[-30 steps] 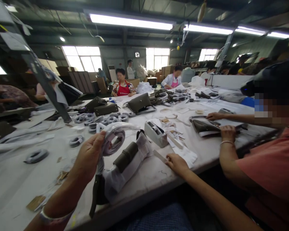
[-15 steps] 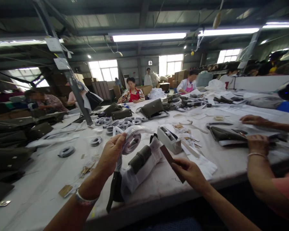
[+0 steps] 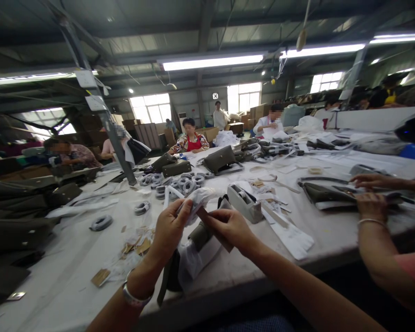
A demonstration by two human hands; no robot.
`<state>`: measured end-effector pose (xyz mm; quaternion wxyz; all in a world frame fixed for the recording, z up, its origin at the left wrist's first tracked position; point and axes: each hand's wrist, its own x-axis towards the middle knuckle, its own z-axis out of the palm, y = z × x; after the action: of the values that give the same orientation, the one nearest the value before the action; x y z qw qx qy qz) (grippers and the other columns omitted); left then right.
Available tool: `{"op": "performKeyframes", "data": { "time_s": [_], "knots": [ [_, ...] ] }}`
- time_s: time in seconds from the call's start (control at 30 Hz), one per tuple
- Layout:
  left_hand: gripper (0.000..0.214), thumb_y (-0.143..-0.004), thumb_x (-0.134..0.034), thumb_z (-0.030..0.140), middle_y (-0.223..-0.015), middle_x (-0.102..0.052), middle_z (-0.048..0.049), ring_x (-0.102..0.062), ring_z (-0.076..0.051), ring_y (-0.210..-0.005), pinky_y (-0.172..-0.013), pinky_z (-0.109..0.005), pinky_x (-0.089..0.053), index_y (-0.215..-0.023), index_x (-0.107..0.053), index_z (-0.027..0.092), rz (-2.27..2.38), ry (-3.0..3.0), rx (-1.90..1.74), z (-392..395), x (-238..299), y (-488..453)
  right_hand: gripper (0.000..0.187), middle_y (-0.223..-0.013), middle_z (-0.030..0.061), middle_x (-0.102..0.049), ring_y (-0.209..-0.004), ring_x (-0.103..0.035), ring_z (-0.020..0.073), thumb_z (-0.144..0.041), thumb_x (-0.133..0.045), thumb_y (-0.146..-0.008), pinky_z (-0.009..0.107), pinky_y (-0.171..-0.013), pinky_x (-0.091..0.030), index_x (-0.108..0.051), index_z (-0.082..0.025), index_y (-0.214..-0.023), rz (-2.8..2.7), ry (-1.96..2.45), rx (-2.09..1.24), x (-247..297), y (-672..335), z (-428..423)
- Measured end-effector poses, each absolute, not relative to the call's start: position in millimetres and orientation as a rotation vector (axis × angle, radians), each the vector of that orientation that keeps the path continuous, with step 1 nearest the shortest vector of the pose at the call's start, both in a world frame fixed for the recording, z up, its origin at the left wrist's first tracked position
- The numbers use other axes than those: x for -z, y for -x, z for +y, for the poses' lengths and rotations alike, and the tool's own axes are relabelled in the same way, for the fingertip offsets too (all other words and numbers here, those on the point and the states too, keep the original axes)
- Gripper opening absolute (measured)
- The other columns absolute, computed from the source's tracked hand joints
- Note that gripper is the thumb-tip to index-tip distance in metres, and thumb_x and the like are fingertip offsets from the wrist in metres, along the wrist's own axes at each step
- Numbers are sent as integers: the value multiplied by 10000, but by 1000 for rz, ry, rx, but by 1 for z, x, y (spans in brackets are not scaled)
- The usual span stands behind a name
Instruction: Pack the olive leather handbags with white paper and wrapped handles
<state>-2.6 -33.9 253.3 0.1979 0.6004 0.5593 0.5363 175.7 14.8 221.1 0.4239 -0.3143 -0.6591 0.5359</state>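
My left hand [image 3: 166, 233] grips a wrapped, coiled strap [image 3: 204, 197], with clear plastic trailing from it to the right. Between the thumb and fingers of my right hand [image 3: 235, 229] is a flat brown strip [image 3: 224, 243], its upper end up against the coil. Whether the strip touches the coil, I cannot tell. Below both hands an olive-green bag [image 3: 199, 236] lies at the table edge, partly covered by thin white wrapping [image 3: 193, 265]. Just beyond my right hand stands a grey tape dispenser [image 3: 244, 205].
Several coiled straps [image 3: 188, 184] lie ahead, with olive bags [image 3: 221, 159] behind them. Small brown tags [image 3: 100, 277] are scattered at left, near stacked bags [image 3: 7, 235]. A slanted metal post [image 3: 119, 147] rises at the far left. At right, a co-worker's hands [image 3: 371, 205] handle another bag.
My right hand has moved left and up, bringing the brown strip to the coiled strap. My left hand has turned, and the coil's round face is now mostly hidden.
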Motion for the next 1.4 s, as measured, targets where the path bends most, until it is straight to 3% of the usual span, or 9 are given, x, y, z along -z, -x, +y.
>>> {"op": "performKeyframes", "data": {
  "time_s": [0.2,0.33,0.53,0.77,0.9,1.0,1.1,1.2,1.4],
  "knots": [
    [400,-938,-523,536,-923,-719,-24,-633,-197,-870,-758,-267,-469,-1038,-722,204,1553,-1777,-1543,-40,-255,0,376,-946,33,-756,-946,-670,219,-460,-815,-728,312,-909,-490,-791,-209,-1006,-1373,487,-1757,-235,-152,10],
    [375,-970,-495,490,-1002,-727,-44,-641,-211,-929,-830,-293,-470,-1074,-732,218,1542,-1892,-1561,-49,-260,0,342,-933,48,-753,-837,-686,222,-435,-798,-744,311,-761,-550,-781,-207,-998,-1242,577,-1921,-239,-158,1],
    [382,-984,-467,487,-936,-710,-60,-635,-201,-870,-792,-295,-482,-1117,-723,237,1670,-2037,-1521,-57,-260,-6,465,-1035,105,-750,-917,-699,324,-599,-726,-735,429,-739,-597,-769,-262,-1053,-1273,820,-1831,-230,-166,8],
    [379,-941,-554,491,-993,-698,-67,-643,-208,-912,-834,-308,-507,-1219,-684,269,1620,-1930,-1623,-57,-246,-13,321,-1039,126,-755,-982,-693,348,-522,-776,-669,402,-738,-599,-786,-247,-835,-1348,977,-1673,-251,-163,-4],
    [829,-814,-736,491,-1295,-601,-97,-654,-187,-855,-778,-328,-542,-1514,-320,334,1526,-1587,-1731,-51,-241,-11,351,-948,100,-767,-825,-718,293,-498,-829,-629,336,-634,-588,-783,-223,-841,-1197,987,-1747,-249,-161,-3],
    [1011,-809,-758,451,-1292,-617,-126,-677,-193,-896,-790,-323,-555,-1564,-100,313,1214,-1339,-1724,-45,-239,-13,362,-852,83,-758,-712,-702,232,-487,-827,-688,276,-564,-549,-775,-185,-880,-1188,904,-1836,-245,-162,0],
    [830,-831,-746,412,-1150,-693,-113,-668,-228,-1027,-880,-328,-537,-1512,-307,233,1015,-1242,-1708,-42,-242,-15,302,-896,66,-756,-743,-692,195,-423,-836,-721,246,-609,-549,-771,-181,-889,-1133,775,-1928,-245,-166,2],
    [479,-820,-745,436,-1098,-720,-91,-677,-227,-987,-846,-303,-538,-1219,-645,190,1101,-1272,-1699,-43,-245,-16,221,-1069,46,-742,-962,-683,216,-380,-788,-786,313,-834,-575,-772,-220,-937,-954,557,-1981,-239,-171,0],
    [366,-820,-736,440,-1047,-743,-61,-687,-225,-958,-832,-296,-541,-1085,-715,189,1228,-1313,-1663,-48,-248,-15,255,-1093,62,-727,-1096,-640,217,-292,-828,-749,332,-1018,-489,-777,-192,-977,-977,364,-1961,-220,-168,-10]
  ]
}}
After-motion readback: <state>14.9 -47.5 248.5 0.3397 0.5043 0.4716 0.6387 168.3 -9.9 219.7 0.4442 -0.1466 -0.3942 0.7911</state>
